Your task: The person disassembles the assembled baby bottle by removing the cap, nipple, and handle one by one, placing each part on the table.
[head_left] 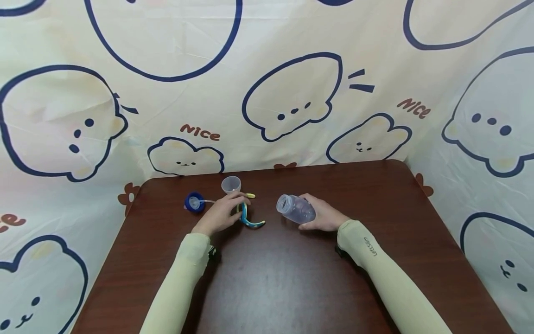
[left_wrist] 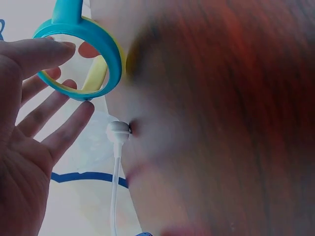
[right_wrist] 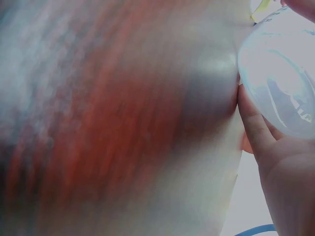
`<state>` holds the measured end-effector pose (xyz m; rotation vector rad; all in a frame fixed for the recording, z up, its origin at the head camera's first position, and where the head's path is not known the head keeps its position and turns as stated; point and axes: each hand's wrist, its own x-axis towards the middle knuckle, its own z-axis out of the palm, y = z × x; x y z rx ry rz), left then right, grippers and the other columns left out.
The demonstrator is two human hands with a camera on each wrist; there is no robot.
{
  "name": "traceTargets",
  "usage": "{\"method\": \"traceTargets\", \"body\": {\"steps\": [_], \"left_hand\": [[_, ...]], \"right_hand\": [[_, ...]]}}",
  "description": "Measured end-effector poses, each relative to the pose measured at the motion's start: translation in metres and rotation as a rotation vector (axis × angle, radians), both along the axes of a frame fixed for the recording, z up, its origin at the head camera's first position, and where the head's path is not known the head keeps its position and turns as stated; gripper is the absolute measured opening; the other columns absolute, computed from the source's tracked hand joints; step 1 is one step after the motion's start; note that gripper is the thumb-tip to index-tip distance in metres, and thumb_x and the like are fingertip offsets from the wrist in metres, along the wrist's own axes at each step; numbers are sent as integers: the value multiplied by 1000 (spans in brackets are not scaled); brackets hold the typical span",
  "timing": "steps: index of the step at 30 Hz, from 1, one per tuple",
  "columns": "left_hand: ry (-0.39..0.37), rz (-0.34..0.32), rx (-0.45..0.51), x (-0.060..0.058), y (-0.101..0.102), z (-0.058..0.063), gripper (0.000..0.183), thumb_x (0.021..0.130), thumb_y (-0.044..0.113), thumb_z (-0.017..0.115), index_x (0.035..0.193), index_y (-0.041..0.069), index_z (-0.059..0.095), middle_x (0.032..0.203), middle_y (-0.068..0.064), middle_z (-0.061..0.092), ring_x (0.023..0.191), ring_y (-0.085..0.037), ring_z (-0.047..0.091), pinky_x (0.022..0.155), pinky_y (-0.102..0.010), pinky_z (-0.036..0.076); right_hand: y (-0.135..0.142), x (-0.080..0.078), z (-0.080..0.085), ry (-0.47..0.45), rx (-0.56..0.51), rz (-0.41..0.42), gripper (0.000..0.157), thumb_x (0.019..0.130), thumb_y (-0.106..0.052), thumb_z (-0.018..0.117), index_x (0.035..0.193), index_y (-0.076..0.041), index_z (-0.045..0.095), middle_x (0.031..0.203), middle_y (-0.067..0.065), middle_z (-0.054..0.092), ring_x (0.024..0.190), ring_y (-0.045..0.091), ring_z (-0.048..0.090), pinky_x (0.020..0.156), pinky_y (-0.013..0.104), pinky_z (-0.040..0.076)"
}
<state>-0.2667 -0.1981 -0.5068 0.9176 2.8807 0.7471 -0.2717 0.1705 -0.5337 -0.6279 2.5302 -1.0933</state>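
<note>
My left hand [head_left: 223, 213] holds a blue-and-yellow two-handled bottle ring [left_wrist: 114, 54] at the left of the table. Its thumb crosses the ring's opening and the fingertips lie along the far and lower rim. One curved blue handle [head_left: 253, 224] points right toward the table's middle. On the right, my right hand [head_left: 323, 215] grips a clear baby bottle [head_left: 298, 209], uncapped and tilted, its threaded mouth facing left. The bottle's rounded end and side [right_wrist: 278, 73] fill the corner of the right wrist view, with fingers wrapped against it.
Left of my left hand lies a blue cap [head_left: 194, 202] joined to a straw with a white weighted end [left_wrist: 118, 130]. A small clear cup-shaped cover [head_left: 231, 184] stands behind that hand. The brown table [head_left: 267, 278] meets a patterned cloth [head_left: 288, 93] at the back and sides.
</note>
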Motion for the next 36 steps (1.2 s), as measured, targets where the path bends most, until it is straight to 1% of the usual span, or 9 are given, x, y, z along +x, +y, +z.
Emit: {"method": "traceTargets", "body": {"steps": [6,13,15,18,20,22,25,31,36], "left_hand": [[23,-4,3,1,-1,-1,39,96,5,70,134,16,67,141,-4,59,116,-26,64,97,-47,58],[21,15,-8,3,-2,-3,41,96,3,70,134,18,68,144,-9,60,126,-31,64,102,-52,55],[23,17,-6,3,-2,-3,41,96,2,69,135,18,68,145,-10,60,124,-31,65,100,-51,57],[21,18,-3,5,-3,-2,43,97,0,67,136,19,67,147,-10,59,120,-30,66,92,-47,59],[19,21,0,6,-3,-1,45,98,-1,65,137,19,66,148,-10,58,122,-30,65,91,-47,59],[21,22,5,7,-3,0,45,98,-2,64,138,20,66,148,-10,58,126,-32,63,94,-48,58],[22,33,10,8,-4,1,45,98,-2,64,137,19,66,147,-9,59,132,-34,60,101,-52,56],[0,45,21,9,-5,2,43,100,1,63,139,19,65,148,-9,59,138,-35,56,107,-55,51],[-21,49,21,9,-6,2,41,104,5,59,142,20,62,152,-10,55,143,-35,50,113,-57,45]], "right_hand": [[0,0,-1,2,-2,-3,86,77,-29,93,147,-19,45,139,4,58,125,25,57,109,53,48],[1,1,-2,10,1,-4,86,76,-31,94,146,-19,45,138,3,59,124,24,58,107,52,49],[1,1,-2,12,2,-3,87,76,-31,94,146,-18,45,138,3,59,124,24,58,107,51,49],[0,1,-3,11,1,-1,87,76,-31,94,146,-18,45,138,4,59,124,24,58,107,51,49],[1,1,-3,9,1,-2,88,76,-30,94,147,-17,45,138,4,58,125,25,57,108,52,48],[1,0,-2,7,-1,-3,87,76,-30,94,147,-17,45,138,5,58,124,25,57,107,52,49],[0,0,-1,8,0,-5,87,76,-30,94,146,-17,45,138,5,59,124,25,57,107,52,49],[0,0,-1,7,5,-4,87,76,-30,94,147,-17,44,138,4,58,125,25,57,107,52,48],[0,0,0,1,13,-4,88,77,-32,93,148,-17,44,139,4,58,126,25,57,108,53,48]]}}
